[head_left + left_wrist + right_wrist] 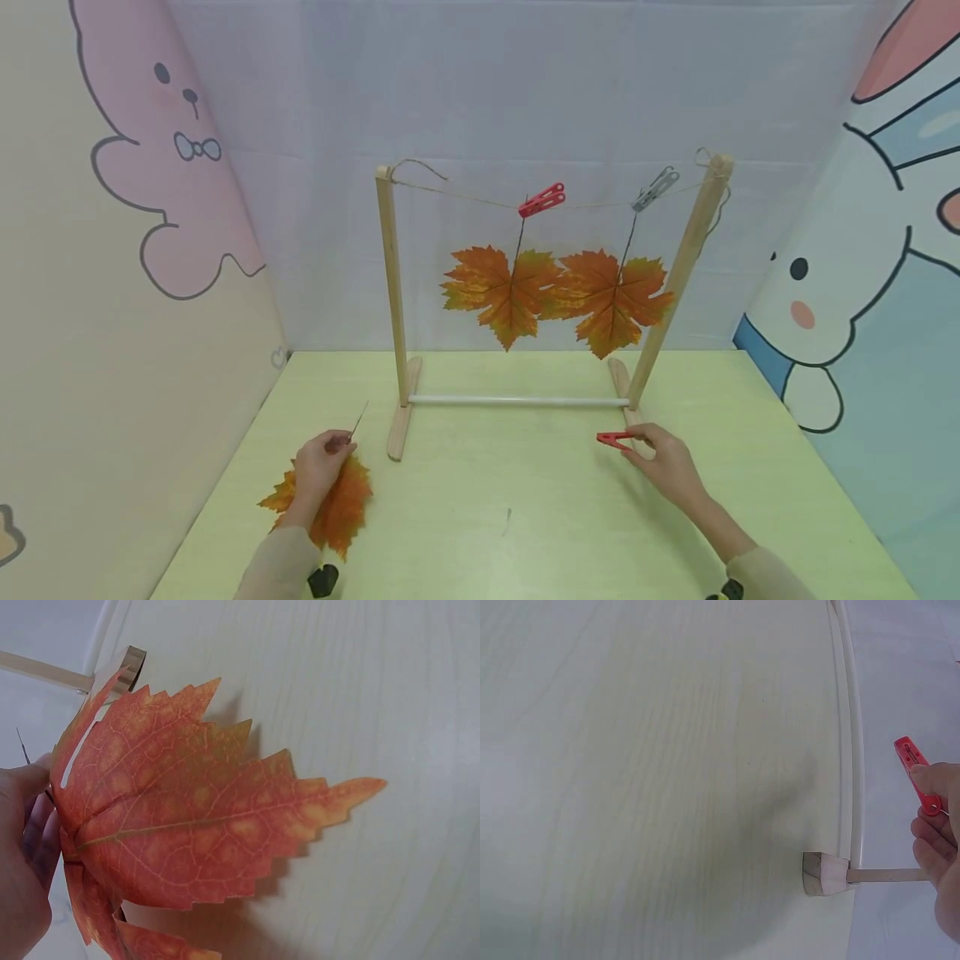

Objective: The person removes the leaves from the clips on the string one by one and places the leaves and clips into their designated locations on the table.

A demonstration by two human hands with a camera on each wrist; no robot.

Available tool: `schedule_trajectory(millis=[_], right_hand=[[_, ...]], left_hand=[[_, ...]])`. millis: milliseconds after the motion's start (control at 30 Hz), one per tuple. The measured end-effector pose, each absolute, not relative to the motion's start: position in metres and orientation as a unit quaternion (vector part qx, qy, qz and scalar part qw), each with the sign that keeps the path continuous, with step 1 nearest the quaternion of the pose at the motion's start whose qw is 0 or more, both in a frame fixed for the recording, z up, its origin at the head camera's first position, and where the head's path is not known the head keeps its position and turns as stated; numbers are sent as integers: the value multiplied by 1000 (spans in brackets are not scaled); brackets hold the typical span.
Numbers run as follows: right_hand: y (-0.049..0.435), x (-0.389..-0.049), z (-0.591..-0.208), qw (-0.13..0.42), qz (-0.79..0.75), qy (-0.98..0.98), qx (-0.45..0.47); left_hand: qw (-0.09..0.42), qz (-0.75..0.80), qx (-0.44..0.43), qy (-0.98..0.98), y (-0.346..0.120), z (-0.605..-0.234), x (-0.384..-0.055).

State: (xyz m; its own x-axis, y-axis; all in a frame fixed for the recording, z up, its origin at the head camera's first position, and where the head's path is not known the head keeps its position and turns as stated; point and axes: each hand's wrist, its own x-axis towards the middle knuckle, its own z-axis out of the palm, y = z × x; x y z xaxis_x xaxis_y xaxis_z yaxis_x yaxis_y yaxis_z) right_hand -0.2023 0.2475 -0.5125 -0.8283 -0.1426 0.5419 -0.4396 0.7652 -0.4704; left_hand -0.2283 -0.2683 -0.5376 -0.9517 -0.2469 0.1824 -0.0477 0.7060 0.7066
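A lobed orange leaf [351, 502] is at the lower left of the head view, its thin stem [362, 417] clamped between the fingers of the left hand [318, 468], tip pointing up. Right of centre, the fingers of the right hand [670, 468] pinch a small red clip [613, 439] at its handle end, nose leftward. Keeping the stem's upper end bare and squeezing the handles evenly should probably give the steadiest control. Higher up, a left hanging leaf [506, 292] and right hanging leaf [611, 296] overlap below a cord [465, 197].
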Motion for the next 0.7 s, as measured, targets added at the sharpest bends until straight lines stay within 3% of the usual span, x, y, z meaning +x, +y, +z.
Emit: schedule_trajectory(millis=[700], right_hand=[[243,-190,-525,215,312,-916,129]], left_hand=[[136,-399,98,-902,-272,-567,-221]])
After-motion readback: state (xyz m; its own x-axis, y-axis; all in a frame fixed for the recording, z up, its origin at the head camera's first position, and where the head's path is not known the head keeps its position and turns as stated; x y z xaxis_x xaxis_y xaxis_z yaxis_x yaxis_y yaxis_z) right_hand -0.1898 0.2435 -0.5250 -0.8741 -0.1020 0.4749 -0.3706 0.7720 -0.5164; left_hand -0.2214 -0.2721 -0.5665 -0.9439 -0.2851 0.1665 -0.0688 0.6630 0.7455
